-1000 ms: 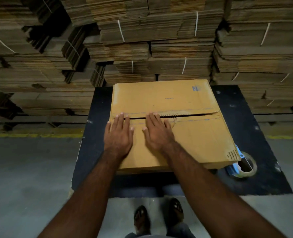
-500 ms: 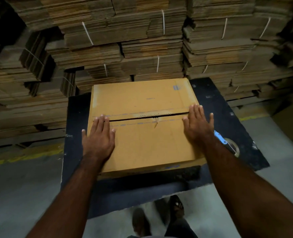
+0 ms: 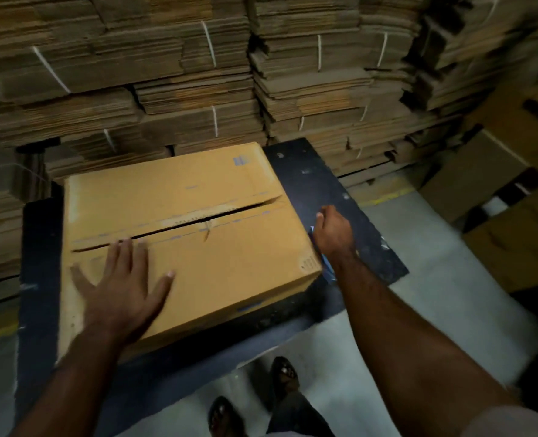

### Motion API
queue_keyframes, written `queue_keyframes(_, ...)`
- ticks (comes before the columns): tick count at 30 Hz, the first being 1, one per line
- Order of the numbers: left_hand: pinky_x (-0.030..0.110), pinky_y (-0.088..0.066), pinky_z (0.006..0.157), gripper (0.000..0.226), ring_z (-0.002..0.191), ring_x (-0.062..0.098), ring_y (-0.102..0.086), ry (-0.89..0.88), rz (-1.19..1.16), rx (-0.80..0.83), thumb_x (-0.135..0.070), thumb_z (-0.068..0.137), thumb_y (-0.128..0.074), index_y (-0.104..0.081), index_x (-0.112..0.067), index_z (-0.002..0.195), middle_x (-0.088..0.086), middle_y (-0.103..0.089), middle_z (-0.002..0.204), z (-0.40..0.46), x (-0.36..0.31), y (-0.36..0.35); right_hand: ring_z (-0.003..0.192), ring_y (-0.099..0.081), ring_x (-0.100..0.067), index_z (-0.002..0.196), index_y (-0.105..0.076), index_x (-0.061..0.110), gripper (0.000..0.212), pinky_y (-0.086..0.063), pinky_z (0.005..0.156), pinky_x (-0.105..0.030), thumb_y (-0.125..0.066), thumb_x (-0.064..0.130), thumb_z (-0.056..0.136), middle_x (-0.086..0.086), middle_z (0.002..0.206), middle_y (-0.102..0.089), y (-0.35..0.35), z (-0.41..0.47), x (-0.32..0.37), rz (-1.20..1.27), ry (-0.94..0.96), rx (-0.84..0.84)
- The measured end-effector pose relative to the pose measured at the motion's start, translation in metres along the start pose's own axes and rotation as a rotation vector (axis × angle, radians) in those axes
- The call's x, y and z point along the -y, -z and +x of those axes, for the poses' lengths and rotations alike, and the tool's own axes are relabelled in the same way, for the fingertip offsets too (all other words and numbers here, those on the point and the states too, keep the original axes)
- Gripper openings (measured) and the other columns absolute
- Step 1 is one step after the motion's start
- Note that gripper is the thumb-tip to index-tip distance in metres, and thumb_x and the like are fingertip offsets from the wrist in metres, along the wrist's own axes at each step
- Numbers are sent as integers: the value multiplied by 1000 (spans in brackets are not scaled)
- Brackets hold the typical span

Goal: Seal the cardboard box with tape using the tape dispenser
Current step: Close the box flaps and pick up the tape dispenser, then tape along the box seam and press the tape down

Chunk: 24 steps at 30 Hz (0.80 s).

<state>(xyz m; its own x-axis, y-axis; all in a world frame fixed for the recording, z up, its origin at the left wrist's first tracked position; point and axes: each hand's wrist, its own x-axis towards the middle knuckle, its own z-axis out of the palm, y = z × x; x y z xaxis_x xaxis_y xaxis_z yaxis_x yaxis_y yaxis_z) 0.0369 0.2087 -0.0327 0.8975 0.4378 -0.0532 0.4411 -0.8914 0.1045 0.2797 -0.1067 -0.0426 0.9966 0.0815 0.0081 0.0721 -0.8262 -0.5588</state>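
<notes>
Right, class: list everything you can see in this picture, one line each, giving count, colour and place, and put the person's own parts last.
Cardboard box: one, tan, on the table, top flaps closed but the seam gapes, untaped.
Table: one, black, under the box.
Tape dispenser: one, a blue part shows beside the box's right edge, mostly hidden by the right arm.
Flattened cardboard stacks: many bundles, brown, tied with white straps, behind the table.
Assembled boxes: several, brown, far right on the floor.
Floor: grey.
Shoes: two, dark, below the table.
Left hand: flat on the box top.
Right hand: fingers curled, beside the box; its grip is not visible.
</notes>
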Motion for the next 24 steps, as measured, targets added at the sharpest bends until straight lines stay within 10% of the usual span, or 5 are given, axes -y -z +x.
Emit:
queue_keyframes(5, 70, -9, 110, 92, 154, 22, -8, -324, 26, 101, -85, 86, -9, -18, -28, 158, 0, -1, 167, -8, -107, -17, 107, -61, -41, 120, -50, 8, 43, -48, 85, -40, -67, 27, 86, -21, 115, -65, -1, -8, -58, -201, -114, 267)
queue_keyframes(14, 70, -21, 109, 93, 152, 30, -17, -249, 116, 108, -83, 88, -8, -20, -23, 158, 3, -10, 167, -3, -152, -32, 115, -57, -36, 130, -33, 7, 67, -45, 88, -36, -76, 18, 80, -17, 121, -60, -36, 2, -87, -339, -32, 417)
queue_keyframes(24, 65, -3, 115, 94, 154, 22, 6, -166, 49, 166, -90, 81, -7, 1, -37, 158, -10, 13, 165, 0, -169, -22, 83, -59, -25, 127, -46, 16, 56, -45, 63, -28, -61, 4, 73, -15, 111, -60, 65, 61, -36, 621, -177, 246)
